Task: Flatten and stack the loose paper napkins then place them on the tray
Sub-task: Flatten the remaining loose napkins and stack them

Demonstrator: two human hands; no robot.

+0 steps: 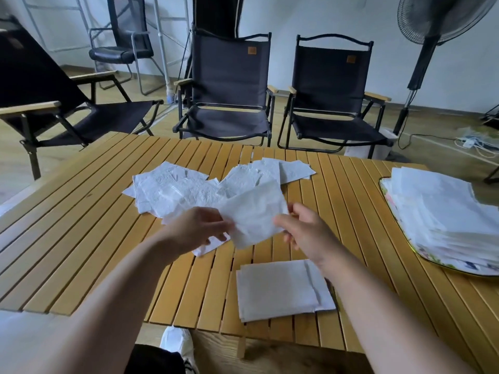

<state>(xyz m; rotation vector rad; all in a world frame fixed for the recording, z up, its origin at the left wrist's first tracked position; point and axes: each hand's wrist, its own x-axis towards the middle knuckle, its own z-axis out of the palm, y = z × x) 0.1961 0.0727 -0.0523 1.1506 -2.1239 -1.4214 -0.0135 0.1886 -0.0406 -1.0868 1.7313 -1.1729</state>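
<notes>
A: Forearms, bare, fill the frame from 6 o'clock, and both hands are on one white napkin (253,214) held up over the table. The left hand (197,228) pinches its 9 o'clock edge, the right hand (305,233) pinches the 3 o'clock edge.

B: Thin tissue, that, soft and creased. Just below, at 6 o'clock on the table, a flattened stack (280,290) lies square, edges nearly lined up.

A: Up at 11 to 12 o'clock, the loose pile (183,190): rumpled, embossed sheets overlapping every way.

B: Over at 3 o'clock sits the tray (432,261), with a rounded corner, flowered print and dark rim, carrying a tall tray stack (442,206) of white sheets.

A: Table (108,238) is slatted, honey-coloured strips.

B: Behind it are black fabric folding chairs (229,85) with wooden armrests. Each back has a small tan patch (252,50), lettering too small to read. Pedestal fan (442,17) at 1 o'clock.
</notes>
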